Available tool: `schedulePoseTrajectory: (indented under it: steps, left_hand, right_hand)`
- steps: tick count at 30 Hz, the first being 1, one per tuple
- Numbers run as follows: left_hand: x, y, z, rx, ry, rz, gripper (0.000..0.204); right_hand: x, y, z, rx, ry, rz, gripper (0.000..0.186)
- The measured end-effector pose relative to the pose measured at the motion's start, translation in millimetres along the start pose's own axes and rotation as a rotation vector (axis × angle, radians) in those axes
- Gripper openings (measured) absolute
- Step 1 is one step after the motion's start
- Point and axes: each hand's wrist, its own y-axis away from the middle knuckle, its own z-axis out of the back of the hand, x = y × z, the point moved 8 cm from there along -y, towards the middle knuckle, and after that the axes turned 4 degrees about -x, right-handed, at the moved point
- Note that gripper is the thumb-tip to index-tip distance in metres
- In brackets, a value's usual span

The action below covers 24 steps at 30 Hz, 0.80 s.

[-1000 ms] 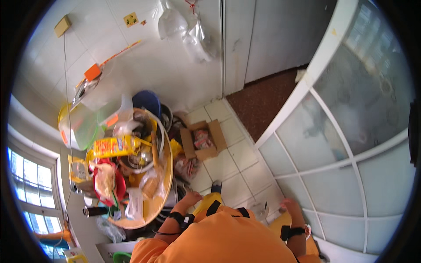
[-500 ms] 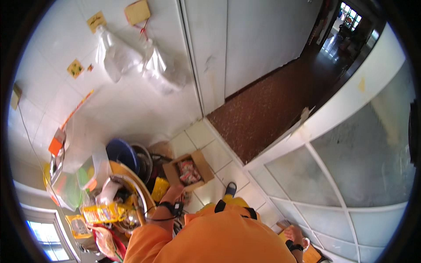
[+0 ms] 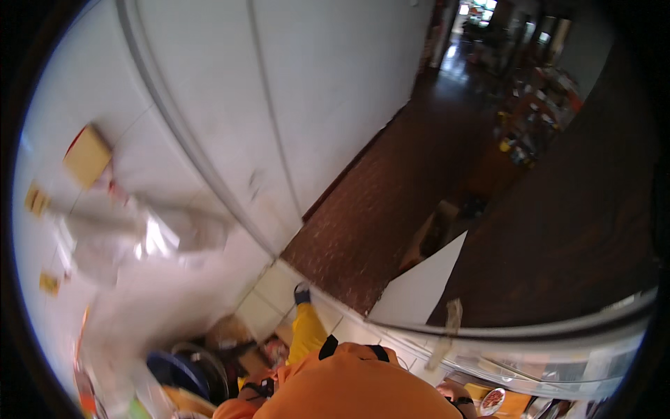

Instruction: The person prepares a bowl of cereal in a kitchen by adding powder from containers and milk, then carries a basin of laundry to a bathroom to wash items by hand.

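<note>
Low at the bottom edge, my left hand (image 3: 273,377) hangs beside an open cardboard box (image 3: 253,362). Red-and-white packets (image 3: 275,348) lie in that box. My body and motion blur hide the fingers of this hand, so what it holds, if anything, does not show. My right hand (image 3: 451,390) is at my other side, close to a wooden surface where a plate of reddish food (image 3: 493,401) stands. Its fingers are smeared too, and a dark band circles the wrist.
My slippered foot (image 3: 302,293) steps on pale tiles by a doorway threshold. Beyond lies a dark red floor (image 3: 377,202). A blue basin (image 3: 178,373) stands at lower left. Clear plastic bags (image 3: 164,234) hang on the white wall. A glazed white panel (image 3: 544,363) runs along the right.
The view has swung toward the doorway, and my leg has stepped forward to the threshold. Box, basin and both hands now sit lower in the picture. The wall bags have shifted left and down.
</note>
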Motion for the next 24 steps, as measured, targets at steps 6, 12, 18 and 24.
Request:
schedulePoseTrajectory:
  steps: [6, 12, 18, 24]
  left_hand:
    - [-171.9, -183.4, 144.2, 0.129, -0.044, -0.177, 0.041]
    - [-399.6, -347.4, 220.1, 0.724, 0.173, -0.808, 0.032]
    - [-723.5, -223.7, 181.3, 0.562, -0.038, -0.562, 0.037]
    - [-907.5, -261.2, 146.8, 0.6, -0.333, -0.729, 0.037]
  right_hand:
    - [99.4, 6.2, -70.1, -0.008, -0.22, 0.052, 0.028]
    - [262.5, -0.4, -106.9, -0.043, -0.344, 0.187, 0.028]
    - [366.5, -23.8, -88.6, -0.071, -0.485, 0.262, 0.028]
    - [469.5, -75.4, 7.9, -0.049, -0.548, 0.312, 0.028]
